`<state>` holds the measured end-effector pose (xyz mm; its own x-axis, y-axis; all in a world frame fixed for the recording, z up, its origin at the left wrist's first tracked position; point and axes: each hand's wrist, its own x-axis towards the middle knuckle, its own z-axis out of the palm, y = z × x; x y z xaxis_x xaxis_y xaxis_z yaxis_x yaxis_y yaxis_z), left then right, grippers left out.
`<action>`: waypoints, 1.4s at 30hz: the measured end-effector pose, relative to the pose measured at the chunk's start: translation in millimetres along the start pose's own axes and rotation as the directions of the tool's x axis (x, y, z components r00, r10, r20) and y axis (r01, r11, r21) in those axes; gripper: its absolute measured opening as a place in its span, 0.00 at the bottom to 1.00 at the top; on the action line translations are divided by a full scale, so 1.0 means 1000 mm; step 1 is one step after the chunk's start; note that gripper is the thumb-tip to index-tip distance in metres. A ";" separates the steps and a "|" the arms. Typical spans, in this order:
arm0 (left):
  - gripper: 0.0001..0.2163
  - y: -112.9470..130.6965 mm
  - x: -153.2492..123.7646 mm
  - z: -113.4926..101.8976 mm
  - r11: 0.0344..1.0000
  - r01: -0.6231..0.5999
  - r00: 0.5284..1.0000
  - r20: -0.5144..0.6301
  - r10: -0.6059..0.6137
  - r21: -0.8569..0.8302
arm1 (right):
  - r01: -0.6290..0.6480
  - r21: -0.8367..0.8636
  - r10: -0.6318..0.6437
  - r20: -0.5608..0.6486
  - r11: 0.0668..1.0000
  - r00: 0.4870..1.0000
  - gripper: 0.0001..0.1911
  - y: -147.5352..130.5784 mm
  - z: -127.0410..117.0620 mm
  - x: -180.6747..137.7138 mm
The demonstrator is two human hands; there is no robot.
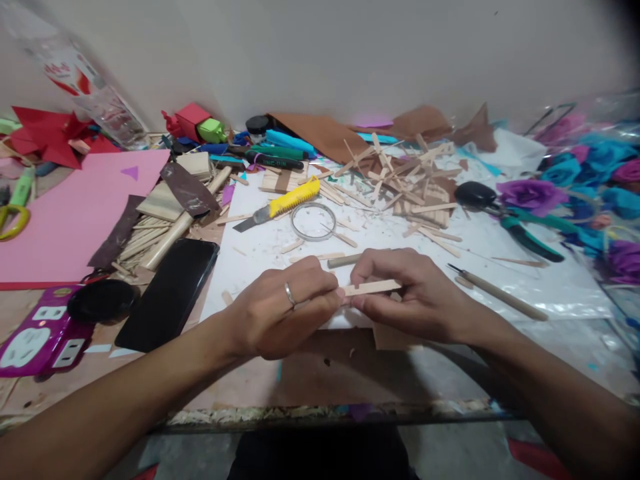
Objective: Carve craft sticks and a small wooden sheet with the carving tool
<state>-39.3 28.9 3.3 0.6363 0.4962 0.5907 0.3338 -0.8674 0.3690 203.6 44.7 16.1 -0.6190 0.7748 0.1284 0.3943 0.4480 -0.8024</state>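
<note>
A small flat wooden stick is held level between both hands, just above the white work sheet. My left hand, with a ring on one finger, pinches the stick's left end with closed fingers. My right hand is curled over the stick's right part, thumb under it. A thin wooden dowel lies just behind the hands.
A yellow utility knife, a tape ring, a pile of cut wooden sticks, a black phone, a purple power strip, green pliers, a pointed tool, pink paper and paper flowers crowd the table.
</note>
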 end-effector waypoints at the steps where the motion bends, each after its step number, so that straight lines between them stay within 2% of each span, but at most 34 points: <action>1: 0.05 -0.001 -0.001 0.002 1.000 0.015 1.000 -0.008 -0.015 0.011 | 0.006 0.008 -0.006 -0.011 1.000 1.000 0.04 0.000 0.000 0.000; 2: 0.05 -0.003 -0.002 0.004 1.000 0.018 0.999 -0.036 -0.017 0.014 | 0.011 0.020 -0.010 -0.023 1.000 1.000 0.04 -0.001 0.001 0.000; 3: 0.05 -0.005 -0.002 0.007 0.999 -0.029 0.998 -0.057 0.030 0.026 | 0.013 0.032 -0.012 -0.032 0.999 0.999 0.04 -0.001 0.001 0.001; 5: 0.05 -0.009 -0.003 0.014 0.995 -0.098 0.979 -0.178 0.100 0.023 | 0.013 0.055 -0.011 -0.037 0.998 0.999 0.03 -0.002 0.001 0.001; 6: 0.06 -0.010 -0.004 0.017 0.997 -0.081 0.975 -0.209 0.081 0.007 | 0.013 0.069 -0.011 -0.029 0.998 1.000 0.03 -0.002 0.002 0.001; 9: 0.07 -0.010 -0.004 0.026 0.984 0.056 0.965 -0.244 -0.098 -0.171 | 0.001 0.122 -0.003 0.013 0.992 1.000 0.06 0.000 0.003 0.001; 11: 0.04 -0.008 -0.004 0.029 0.956 0.165 0.952 -0.216 -0.219 -0.243 | -0.015 0.155 0.010 0.032 0.988 0.999 0.06 0.001 0.003 0.000; 13: 0.01 -0.005 -0.003 0.029 0.939 0.226 0.945 -0.176 -0.276 -0.261 | -0.027 0.175 0.021 0.037 0.984 0.999 0.06 0.001 0.004 0.000; 22: 0.03 -0.003 0.000 0.027 0.899 0.334 0.929 -0.060 -0.364 -0.283 | -0.110 0.267 0.098 0.059 0.957 0.993 0.04 0.001 0.001 0.001; 30: 0.04 -0.002 -0.001 0.033 0.824 0.424 0.892 0.015 -0.452 -0.377 | -0.275 0.455 0.251 0.114 0.847 0.961 0.05 0.000 0.004 0.001; 37: 0.06 -0.002 0.000 0.034 0.753 0.484 0.857 0.065 -0.512 -0.445 | -0.327 0.493 0.292 0.150 0.806 0.945 0.05 0.003 0.004 0.004; 42: 0.05 -0.001 -0.002 0.036 0.725 0.507 0.834 0.052 -0.550 -0.466 | -0.319 0.494 0.282 0.150 0.809 0.948 0.05 0.003 0.003 0.006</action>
<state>-16.2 27.6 -24.8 0.3832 0.8885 0.2524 0.2401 -0.3597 0.9016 198.7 49.1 12.8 -0.5771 0.7938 -0.1922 0.1807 -0.1054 -0.9779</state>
